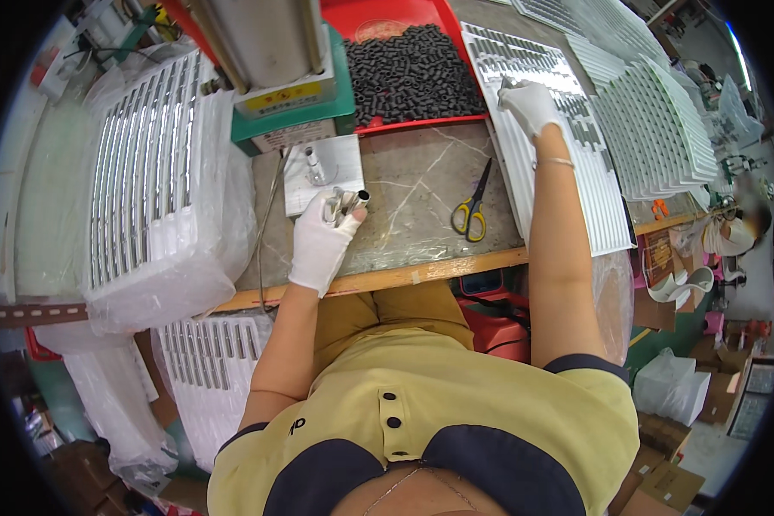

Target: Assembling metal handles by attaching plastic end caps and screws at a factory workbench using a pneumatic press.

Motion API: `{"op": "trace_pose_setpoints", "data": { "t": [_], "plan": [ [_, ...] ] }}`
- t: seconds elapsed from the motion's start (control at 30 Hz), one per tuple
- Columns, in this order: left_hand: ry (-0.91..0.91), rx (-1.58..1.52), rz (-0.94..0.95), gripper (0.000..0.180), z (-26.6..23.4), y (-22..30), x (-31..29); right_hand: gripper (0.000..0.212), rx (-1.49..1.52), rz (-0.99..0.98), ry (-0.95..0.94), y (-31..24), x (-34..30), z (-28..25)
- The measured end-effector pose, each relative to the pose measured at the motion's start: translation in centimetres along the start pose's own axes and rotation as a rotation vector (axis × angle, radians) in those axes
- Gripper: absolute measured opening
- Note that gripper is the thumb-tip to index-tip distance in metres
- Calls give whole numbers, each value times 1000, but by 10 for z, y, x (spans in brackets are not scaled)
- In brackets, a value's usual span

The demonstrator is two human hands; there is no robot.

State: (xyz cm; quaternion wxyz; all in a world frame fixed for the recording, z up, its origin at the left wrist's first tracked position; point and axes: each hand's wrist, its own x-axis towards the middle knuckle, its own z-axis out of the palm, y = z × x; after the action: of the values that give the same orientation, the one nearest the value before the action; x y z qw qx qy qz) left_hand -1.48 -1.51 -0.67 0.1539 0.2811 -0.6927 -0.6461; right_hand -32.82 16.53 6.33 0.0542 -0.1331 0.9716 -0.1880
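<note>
My left hand (320, 241), in a white glove, is closed round several short shiny metal tubes (344, 205), one showing a dark open end. It is just in front of a pale metal block (297, 182) with an upright shiny pin (312, 158). My right hand (533, 107), also gloved, reaches out over a white ridged tray (568, 199). Its fingers are pinched together at the tray's far left part, by a small greyish piece whose kind I cannot make out. Shiny metal tubes (586, 132) lie in rows in that tray.
A press with a green base (340, 90) stands behind the block. Right of it, a red tray (387, 129) holds small black sleeves (413, 73). Scissors (470, 215) lie near the wooden table edge (421, 273). Plastic-wrapped trays of tubes (146, 172) stand left; stacked white trays (662, 138) right.
</note>
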Motion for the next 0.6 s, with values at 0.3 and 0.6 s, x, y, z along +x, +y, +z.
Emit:
{"op": "trace_pose_setpoints", "data": {
  "t": [0.3,0.6],
  "plan": [
    [-59,-18,27,23,-2,12,-9,19,886,-386,-352,-92,-176,51],
    [52,44,136,28,-12,-18,-5,17,538,-712,-170,-102,-184,85]
  ]
}}
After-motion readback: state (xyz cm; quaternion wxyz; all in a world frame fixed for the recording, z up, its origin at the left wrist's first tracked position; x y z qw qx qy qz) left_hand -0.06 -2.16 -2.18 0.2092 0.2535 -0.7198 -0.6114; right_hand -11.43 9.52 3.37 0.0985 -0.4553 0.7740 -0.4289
